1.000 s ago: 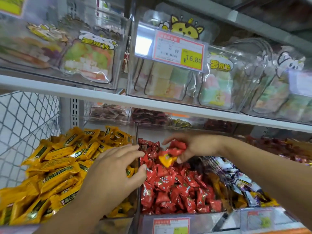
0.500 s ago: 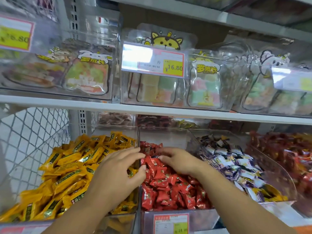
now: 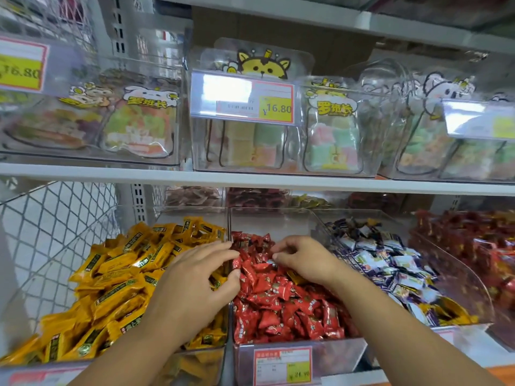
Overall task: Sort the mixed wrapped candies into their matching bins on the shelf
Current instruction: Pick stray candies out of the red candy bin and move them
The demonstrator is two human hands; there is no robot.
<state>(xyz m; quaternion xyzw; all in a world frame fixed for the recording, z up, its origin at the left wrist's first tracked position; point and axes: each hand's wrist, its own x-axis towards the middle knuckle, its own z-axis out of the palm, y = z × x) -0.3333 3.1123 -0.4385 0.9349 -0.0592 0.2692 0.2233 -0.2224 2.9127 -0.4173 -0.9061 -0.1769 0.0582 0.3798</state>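
Three clear bins sit side by side at the shelf's (image 3: 473, 349) front edge. The left bin (image 3: 189, 366) is heaped with yellow candies (image 3: 117, 274), the middle bin (image 3: 273, 221) with red candies (image 3: 278, 302) (wrappers lying every which way), and the right bin (image 3: 459, 288) with purple-and-white candies (image 3: 390, 263).

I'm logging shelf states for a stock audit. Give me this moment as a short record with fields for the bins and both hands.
left bin: yellow candies
middle bin: red candies
right bin: purple-white candies, with yellow wrappers at the front
left hand: fingers straight, lying across where yellow meets red
right hand: fingers curled into the red candies; unclear whether it holds one
upper shelf: price tag reads 16.80
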